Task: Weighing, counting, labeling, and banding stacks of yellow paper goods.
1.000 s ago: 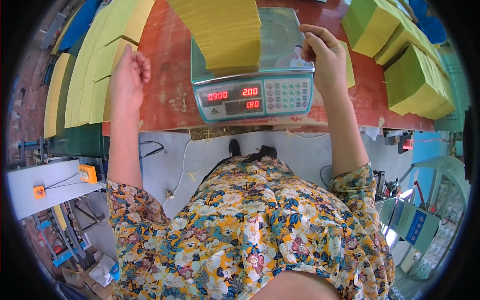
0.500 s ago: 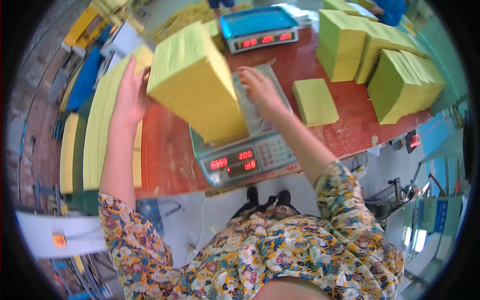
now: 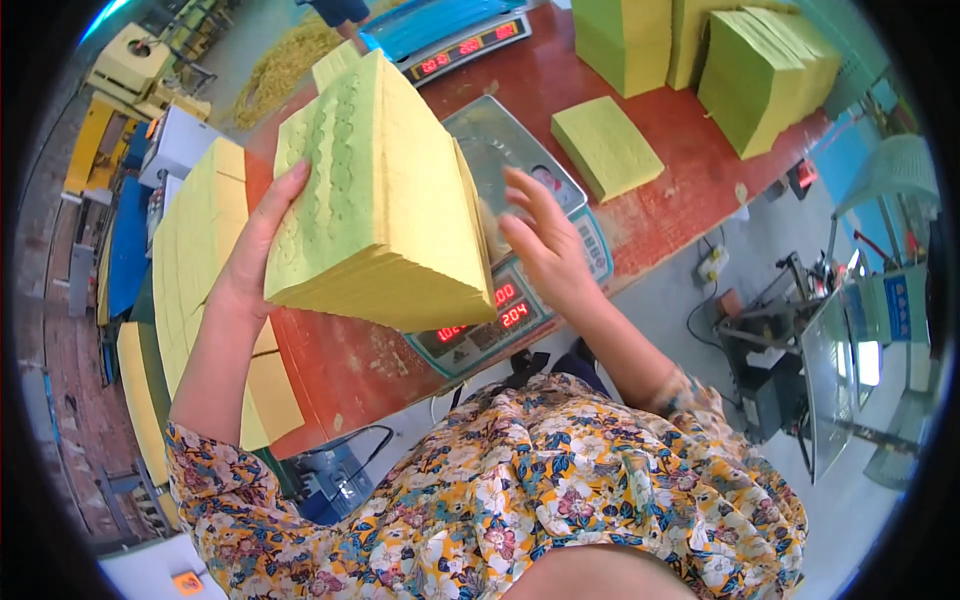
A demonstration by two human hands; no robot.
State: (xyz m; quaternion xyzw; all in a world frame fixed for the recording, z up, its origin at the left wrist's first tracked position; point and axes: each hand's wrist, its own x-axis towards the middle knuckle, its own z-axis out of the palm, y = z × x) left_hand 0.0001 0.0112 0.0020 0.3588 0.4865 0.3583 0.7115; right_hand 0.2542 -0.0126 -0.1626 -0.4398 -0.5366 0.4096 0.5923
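A thick stack of yellow paper (image 3: 425, 200) is tilted above the near part of a digital scale (image 3: 485, 130), partly covering its red display. My left hand (image 3: 258, 245) grips the stack's left side, thumb along the embossed top face; the other fingers are hidden behind and under it. My right hand (image 3: 548, 250) is open beside the stack's right side, fingers apart, over the scale, holding nothing. Whether the stack's underside still touches the scale pan is hidden.
A small yellow paper stack (image 3: 607, 150) lies right of the scale on the red table (image 3: 360, 375). Taller stacks (image 3: 755, 85) stand at the far right. A second scale with a blue tray (image 3: 440, 25) is at the back; long yellow stacks (image 3: 195, 265) line the left.
The tall paper stack has come nearer and tilted, its embossed face now in my left hand's grip. My right hand has drawn back toward me. The view has turned and shifted.
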